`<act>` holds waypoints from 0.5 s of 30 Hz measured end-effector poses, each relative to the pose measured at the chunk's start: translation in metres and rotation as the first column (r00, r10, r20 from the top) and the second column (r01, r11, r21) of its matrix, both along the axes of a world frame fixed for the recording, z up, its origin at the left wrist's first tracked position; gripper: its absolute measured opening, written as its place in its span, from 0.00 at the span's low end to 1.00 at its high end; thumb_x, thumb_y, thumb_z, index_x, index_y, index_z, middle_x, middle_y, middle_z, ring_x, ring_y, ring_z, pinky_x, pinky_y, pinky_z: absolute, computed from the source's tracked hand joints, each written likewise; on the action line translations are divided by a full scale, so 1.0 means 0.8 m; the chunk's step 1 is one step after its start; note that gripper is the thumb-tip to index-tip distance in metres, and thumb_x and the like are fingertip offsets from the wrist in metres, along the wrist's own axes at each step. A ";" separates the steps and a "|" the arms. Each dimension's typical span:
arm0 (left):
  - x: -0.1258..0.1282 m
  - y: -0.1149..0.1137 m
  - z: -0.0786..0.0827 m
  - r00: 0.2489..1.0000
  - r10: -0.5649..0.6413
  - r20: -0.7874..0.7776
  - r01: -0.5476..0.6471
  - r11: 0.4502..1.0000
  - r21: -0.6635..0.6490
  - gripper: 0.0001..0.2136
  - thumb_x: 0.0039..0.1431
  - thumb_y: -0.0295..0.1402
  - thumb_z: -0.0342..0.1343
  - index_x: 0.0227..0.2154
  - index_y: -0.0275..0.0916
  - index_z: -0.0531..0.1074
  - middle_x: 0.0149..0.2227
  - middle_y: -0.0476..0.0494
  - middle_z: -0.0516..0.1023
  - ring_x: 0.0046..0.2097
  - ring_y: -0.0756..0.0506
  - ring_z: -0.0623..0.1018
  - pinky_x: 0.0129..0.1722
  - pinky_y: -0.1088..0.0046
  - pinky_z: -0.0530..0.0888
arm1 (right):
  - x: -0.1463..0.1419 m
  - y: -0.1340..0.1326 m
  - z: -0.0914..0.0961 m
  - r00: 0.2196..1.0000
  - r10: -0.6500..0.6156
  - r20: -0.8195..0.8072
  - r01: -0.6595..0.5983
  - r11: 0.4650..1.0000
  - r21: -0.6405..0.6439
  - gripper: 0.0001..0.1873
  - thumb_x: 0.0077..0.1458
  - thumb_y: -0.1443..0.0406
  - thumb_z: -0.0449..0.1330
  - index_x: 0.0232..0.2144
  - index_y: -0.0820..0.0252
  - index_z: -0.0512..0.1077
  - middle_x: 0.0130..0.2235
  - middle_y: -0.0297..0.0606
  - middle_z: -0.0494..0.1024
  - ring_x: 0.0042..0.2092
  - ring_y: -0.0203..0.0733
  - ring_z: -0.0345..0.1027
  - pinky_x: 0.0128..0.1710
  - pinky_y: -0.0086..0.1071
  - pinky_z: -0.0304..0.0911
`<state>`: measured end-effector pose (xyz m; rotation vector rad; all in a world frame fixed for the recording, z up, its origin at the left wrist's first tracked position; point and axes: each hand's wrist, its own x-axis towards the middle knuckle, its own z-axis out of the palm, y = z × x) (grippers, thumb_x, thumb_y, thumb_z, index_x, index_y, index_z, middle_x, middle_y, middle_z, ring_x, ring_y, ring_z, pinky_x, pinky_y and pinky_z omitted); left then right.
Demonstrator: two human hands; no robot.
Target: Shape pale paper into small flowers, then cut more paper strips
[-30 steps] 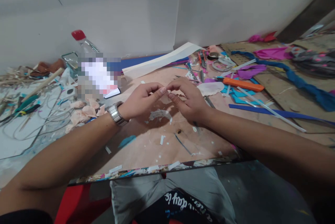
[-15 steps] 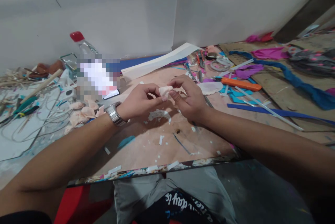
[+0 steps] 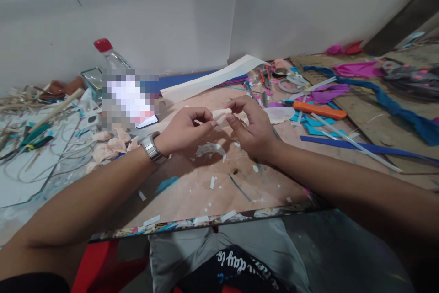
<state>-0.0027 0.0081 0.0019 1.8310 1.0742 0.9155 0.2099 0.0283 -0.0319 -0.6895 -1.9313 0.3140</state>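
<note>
Above the middle of the worktable (image 3: 192, 201), a small pale peach piece of what looks like crepe paper (image 3: 220, 115) stretches between my two hands. My left hand (image 3: 187, 129), with a metal watch (image 3: 153, 148) on its wrist, pinches the near end between thumb and forefinger. The opposite end is in the closed thumb and fingers of my right hand (image 3: 251, 129). Fingertips hide part of the piece. Several similar crumpled peach pieces (image 3: 116, 144) lie in a heap left of my left wrist. A flat pale piece (image 3: 281, 114) lies beyond my right hand.
At left stand a red-capped bottle (image 3: 103, 46) and a lit phone (image 3: 148, 122), near green-handled pliers (image 3: 37, 135). An orange cutter (image 3: 320, 110), a blue strip (image 3: 343, 145) and coloured paper scraps lie at right. A cream sheet (image 3: 212, 78) lies at the back against the wall.
The peach piece, bunched up before, now looks longer and flatter between my fingers. Both hands keep their pinch on it. The whole view has shifted slightly.
</note>
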 end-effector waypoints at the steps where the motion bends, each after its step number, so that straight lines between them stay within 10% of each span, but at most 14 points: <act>1: 0.000 0.000 0.000 1.000 -0.002 -0.003 0.002 1.000 0.002 0.14 0.62 0.42 0.61 0.27 0.37 0.70 0.26 0.51 0.67 0.26 0.53 0.64 0.25 0.75 0.60 | 0.000 0.000 0.000 1.000 0.004 0.000 -0.004 1.000 0.003 0.07 0.68 0.58 0.58 0.44 0.53 0.70 0.42 0.40 0.76 0.44 0.46 0.69 0.46 0.43 0.65; 15: -0.003 0.003 0.002 0.999 0.039 -0.002 -0.039 0.997 0.061 0.15 0.65 0.42 0.58 0.28 0.36 0.77 0.29 0.45 0.77 0.31 0.49 0.72 0.32 0.72 0.68 | 0.000 0.001 0.000 1.000 0.002 0.006 -0.002 1.000 0.019 0.07 0.69 0.58 0.56 0.43 0.53 0.69 0.41 0.40 0.75 0.43 0.46 0.69 0.46 0.43 0.65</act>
